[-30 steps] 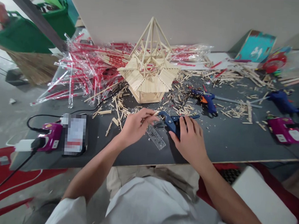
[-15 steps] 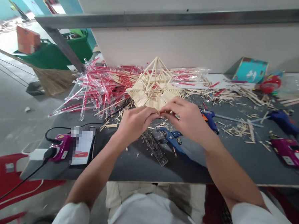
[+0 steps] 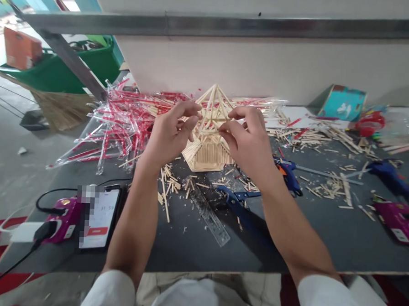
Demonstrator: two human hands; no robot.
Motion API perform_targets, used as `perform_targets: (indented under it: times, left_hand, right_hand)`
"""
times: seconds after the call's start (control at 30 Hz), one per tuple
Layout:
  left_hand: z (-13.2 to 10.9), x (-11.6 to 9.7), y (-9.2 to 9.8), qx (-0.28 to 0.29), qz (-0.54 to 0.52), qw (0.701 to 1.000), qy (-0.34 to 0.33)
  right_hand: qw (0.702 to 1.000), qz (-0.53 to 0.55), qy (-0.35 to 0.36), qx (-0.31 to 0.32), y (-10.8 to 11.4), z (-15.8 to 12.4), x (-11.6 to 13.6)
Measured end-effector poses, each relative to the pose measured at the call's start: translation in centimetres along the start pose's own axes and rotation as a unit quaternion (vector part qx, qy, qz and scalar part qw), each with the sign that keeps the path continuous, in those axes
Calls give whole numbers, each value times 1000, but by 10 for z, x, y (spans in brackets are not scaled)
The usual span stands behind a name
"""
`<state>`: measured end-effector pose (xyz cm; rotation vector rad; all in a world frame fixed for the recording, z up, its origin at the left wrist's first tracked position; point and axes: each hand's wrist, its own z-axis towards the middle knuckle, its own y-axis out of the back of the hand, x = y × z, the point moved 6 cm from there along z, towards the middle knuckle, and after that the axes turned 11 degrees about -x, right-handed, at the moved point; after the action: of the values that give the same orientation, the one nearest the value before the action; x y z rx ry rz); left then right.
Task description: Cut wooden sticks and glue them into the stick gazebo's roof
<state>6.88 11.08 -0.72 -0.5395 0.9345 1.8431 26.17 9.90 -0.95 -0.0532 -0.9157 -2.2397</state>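
A model of thin pale wooden sticks (image 3: 209,157) stands on the dark table, with a pointed open frame above a flared, slatted lower part. My left hand (image 3: 173,133) is at the left side of its frame, fingers curled and thumb apart, with nothing visible in it. On the other side my right hand (image 3: 249,137) has its thumb and a finger pinched close against the frame. What they grip is too small to make out. In front of the model lie a clear ruler (image 3: 210,212) and a blue-handled cutter (image 3: 238,205).
Plastic-wrapped red sticks (image 3: 120,125) pile up at the left. Cut stick pieces (image 3: 329,184) scatter rightward, near a blue glue gun (image 3: 289,175) and another glue gun (image 3: 390,176). A phone (image 3: 101,218) and purple power strip (image 3: 64,216) lie front left. A metal rail (image 3: 211,28) crosses behind.
My hands have come apart from their meeting point before the model and moved up to either side of its frame. The view has shifted slightly, and more of the model's base shows.
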Motion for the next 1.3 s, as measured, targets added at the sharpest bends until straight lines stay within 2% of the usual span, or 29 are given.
perform_targets:
  times: [0.13, 0.23, 0.33, 0.47, 0.6, 0.8, 1.3]
  left_hand:
    - [-2, -2, -10, 44, 28, 999, -11]
    - [-3, -8, -15, 63, 40, 996, -54]
    - [-3, -10, -18, 43, 65, 992, -95]
    - [-3, -11, -22, 21, 103, 987, -118]
    - [-4, -15, -22, 6, 119, 983, -140]
    - [-4, -15, -22, 5, 121, 984, -134]
    - [-7, -10, -23, -5, 127, 980, -152]
  right_hand:
    - [1000, 9, 0, 5, -4, 0, -1]
    - [1000, 22, -1, -2, -5, -1, -3]
    - [999, 45, 8, -24, -7, -2, -6]
    - [996, 63, 38, -58, -8, -3, -10]
    - [994, 70, 48, -67, -9, -4, -13]
    - [993, 74, 58, -65, -6, -4, -13]
    - [993, 100, 16, -68, -7, -6, -17]
